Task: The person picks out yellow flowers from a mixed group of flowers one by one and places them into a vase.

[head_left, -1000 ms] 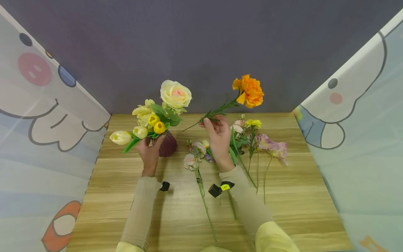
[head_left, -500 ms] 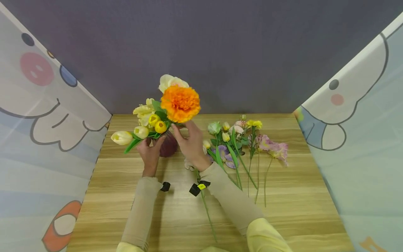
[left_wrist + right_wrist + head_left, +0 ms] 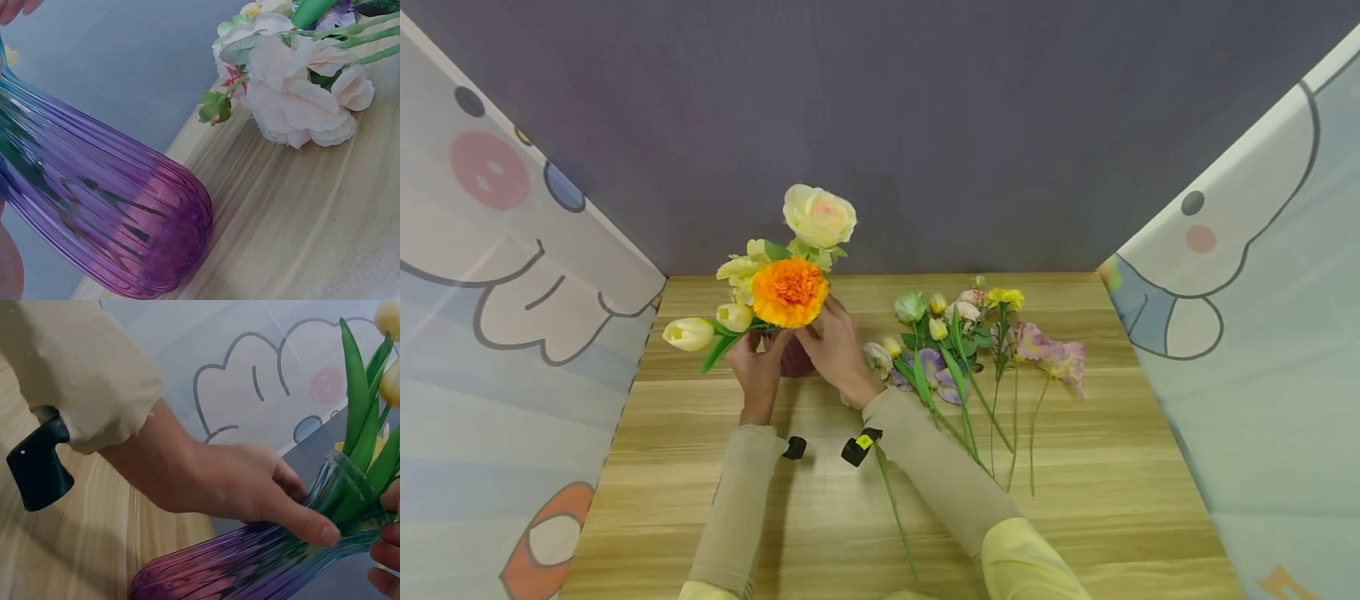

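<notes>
A ribbed glass vase (image 3: 119, 187), purple-pink at the base and bluish at the mouth, stands on the table. My left hand (image 3: 757, 371) grips its neck, with the thumb across the glass in the right wrist view. Several flowers stand in it, including a cream rose (image 3: 820, 218) and pale yellow tulips (image 3: 688, 334). An orange carnation (image 3: 790, 292) is over the vase mouth, its stem hidden beneath the bloom. My right hand (image 3: 838, 350) holds it from the right, fingertips partly covered by the petals. Dark stems show through the glass in the left wrist view.
Several loose flowers lie to the right of the vase: a green bloom (image 3: 910, 307), a purple flower (image 3: 931, 373), a small yellow flower (image 3: 1004, 297) and pink-purple blooms (image 3: 1060, 358). Pale pink roses (image 3: 300, 94) lie near the vase. A grey wall (image 3: 880, 133) rises behind the table.
My right hand has carried the orange carnation left from the right of the vase, then lowered it over the mouth among the other flowers. My left hand stays on the vase.
</notes>
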A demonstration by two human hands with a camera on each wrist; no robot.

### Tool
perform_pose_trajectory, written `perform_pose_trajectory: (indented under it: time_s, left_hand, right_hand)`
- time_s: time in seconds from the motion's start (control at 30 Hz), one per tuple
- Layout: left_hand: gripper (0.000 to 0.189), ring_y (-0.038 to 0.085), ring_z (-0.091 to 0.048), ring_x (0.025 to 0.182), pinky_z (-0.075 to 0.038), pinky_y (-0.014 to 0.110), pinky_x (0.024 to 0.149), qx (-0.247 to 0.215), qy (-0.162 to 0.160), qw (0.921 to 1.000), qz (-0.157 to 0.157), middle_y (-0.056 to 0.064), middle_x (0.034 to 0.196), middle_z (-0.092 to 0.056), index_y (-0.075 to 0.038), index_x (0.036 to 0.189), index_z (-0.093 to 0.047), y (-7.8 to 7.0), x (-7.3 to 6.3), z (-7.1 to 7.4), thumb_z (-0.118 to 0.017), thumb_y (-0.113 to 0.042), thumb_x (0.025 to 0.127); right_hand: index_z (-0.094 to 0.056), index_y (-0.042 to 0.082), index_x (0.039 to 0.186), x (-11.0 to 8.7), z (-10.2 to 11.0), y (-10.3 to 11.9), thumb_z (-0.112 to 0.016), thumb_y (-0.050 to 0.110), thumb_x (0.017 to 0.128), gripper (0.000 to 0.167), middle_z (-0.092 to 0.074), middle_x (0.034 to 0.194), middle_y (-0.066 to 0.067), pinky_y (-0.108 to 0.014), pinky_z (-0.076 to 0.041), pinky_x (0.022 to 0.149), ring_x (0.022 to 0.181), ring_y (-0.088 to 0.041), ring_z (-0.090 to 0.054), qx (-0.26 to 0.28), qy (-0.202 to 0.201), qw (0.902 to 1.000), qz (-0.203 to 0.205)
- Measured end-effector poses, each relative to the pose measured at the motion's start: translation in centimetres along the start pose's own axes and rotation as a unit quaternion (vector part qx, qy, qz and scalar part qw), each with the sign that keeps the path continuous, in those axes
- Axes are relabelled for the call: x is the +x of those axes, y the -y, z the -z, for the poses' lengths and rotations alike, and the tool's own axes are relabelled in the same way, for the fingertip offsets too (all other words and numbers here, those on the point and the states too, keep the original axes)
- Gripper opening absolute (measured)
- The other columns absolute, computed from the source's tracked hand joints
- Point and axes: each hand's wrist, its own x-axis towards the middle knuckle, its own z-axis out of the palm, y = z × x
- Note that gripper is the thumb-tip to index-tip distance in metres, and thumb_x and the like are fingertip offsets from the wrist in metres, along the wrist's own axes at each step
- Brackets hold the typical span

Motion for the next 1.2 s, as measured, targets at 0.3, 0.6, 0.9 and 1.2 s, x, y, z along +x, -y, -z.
perform_pose_trajectory:
  time_s: [0.3, 0.6, 0.9, 1.2]
  left_hand:
    - [0.032, 0.011, -0.060, 0.087, -0.051, 0.023, 0.076, 0.012, -0.007, 0.9999, -0.001, -0.006, 0.102, -0.069, 0.009, 0.110, -0.071, -0.1, -0.3, -0.1, -0.076, 0.014, 0.079]
    - [0.017, 0.028, -0.046, 0.065, -0.039, 0.023, 0.060, 0.040, -0.009, 0.9991, -0.005, 0.000, 0.078, -0.057, 0.015, 0.097, -0.066, -0.3, -0.4, -0.1, -0.073, 0.013, 0.082]
    - [0.026, 0.023, -0.053, 0.067, -0.048, 0.022, 0.064, 0.031, -0.009, 0.9982, -0.052, 0.017, 0.083, -0.064, 0.018, 0.102, -0.067, 0.1, 0.0, 0.1, -0.075, 0.018, 0.077]
    - [0.030, 0.026, -0.053, 0.069, -0.046, 0.026, 0.062, 0.017, -0.001, 0.9988, -0.045, -0.003, 0.089, -0.065, 0.017, 0.105, -0.067, -0.1, 0.0, -0.1, -0.078, 0.018, 0.077]
  right_hand:
    - [-0.057, 0.001, 0.137, -0.8, 0.8, 0.5, -0.079, 0.012, 0.091, 0.052, -0.059, 0.126, -0.016, -0.034, -0.056, 0.093, 0.110, -0.027, -0.062, 0.074, -0.088, 0.9891, 0.092]
    - [-0.070, -0.002, 0.112, -0.3, 1.8, 1.8, -0.074, 0.003, 0.094, 0.019, -0.067, 0.105, -0.013, -0.029, -0.055, 0.078, 0.089, -0.022, -0.062, 0.023, -0.122, 0.9844, 0.124]
    - [-0.071, 0.000, 0.124, -0.3, 0.5, -0.3, -0.073, 0.002, 0.094, 0.031, -0.070, 0.119, -0.014, -0.035, -0.058, 0.094, 0.109, -0.026, -0.068, -0.027, -0.054, 0.9976, 0.032]
    - [-0.067, 0.004, 0.109, -2.1, 0.1, -1.9, -0.072, 0.012, 0.098, 0.015, -0.067, 0.095, -0.010, -0.027, -0.055, 0.069, 0.081, -0.022, -0.065, 0.021, -0.047, 0.9984, 0.024]
